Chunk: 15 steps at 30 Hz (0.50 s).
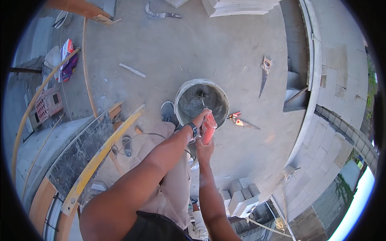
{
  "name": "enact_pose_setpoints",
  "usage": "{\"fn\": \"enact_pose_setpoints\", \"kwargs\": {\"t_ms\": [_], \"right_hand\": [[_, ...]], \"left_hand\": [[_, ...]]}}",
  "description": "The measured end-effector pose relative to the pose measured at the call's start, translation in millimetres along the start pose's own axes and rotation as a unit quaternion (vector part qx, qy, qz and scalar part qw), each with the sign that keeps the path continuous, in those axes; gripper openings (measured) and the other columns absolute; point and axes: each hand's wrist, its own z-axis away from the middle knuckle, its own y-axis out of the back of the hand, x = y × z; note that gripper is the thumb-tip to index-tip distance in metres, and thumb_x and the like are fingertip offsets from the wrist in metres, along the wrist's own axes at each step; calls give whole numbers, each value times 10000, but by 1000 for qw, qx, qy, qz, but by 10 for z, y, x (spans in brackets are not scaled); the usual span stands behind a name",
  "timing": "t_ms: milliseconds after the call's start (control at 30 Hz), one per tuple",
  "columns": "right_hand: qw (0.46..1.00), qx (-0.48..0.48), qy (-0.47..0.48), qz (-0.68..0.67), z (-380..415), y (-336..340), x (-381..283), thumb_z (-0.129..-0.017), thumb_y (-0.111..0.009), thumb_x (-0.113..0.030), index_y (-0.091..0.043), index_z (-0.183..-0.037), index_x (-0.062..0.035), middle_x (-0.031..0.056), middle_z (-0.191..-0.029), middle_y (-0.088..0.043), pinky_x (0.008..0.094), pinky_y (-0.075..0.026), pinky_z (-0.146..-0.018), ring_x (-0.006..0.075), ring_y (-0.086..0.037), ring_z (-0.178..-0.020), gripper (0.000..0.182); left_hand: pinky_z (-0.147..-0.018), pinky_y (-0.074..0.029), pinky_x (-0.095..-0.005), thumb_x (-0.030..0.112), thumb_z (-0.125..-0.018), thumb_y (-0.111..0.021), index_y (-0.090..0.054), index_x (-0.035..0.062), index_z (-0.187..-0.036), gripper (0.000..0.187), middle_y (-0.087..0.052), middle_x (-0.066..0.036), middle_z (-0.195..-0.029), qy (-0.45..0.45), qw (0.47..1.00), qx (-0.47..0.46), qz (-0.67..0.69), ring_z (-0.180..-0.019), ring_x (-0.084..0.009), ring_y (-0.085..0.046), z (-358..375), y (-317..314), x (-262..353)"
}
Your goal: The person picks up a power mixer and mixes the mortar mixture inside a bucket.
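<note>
While over bucket (181,93), drill (208,129), left hand (200,119), right hand (205,150)

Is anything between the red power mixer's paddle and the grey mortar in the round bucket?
Nothing visible. Both hands, left hand and right hand, grip the red power mixer, and its shaft runs straight down into the grey mortar inside the round bucket.

rough concrete floor (209,48), wet mortar (201,102)
</note>
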Motion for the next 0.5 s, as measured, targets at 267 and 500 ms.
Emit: {"fn": "enact_pose_setpoints", "kwargs": {"t_ms": [267, 500], "right_hand": [[999, 17, 0, -38, -618, -41, -158, -791, -718, -208, -556, -1073, 40, 201, -963, -649, 422, -481, -809, 328, -642, -884, 409], [993, -8, 51, 104, -700, 76, -367, -807, -688, -230, -546, -1042, 34, 242, -934, -646, 451, -475, -819, 400, -634, -908, 381]], "left_hand": [[-674, -513, -366, 479, -785, -690, -567, 163, -815, 341, -604, -47, -754, -40, 999, 21, -14, -669, -203, -602, -684, -61, 141], [-620, -539, -380, 442, -817, -640, -557, 125, -745, 336, -612, -86, -689, -73, 996, 38, 16, -608, -239, -621, -712, -69, 336]]}}
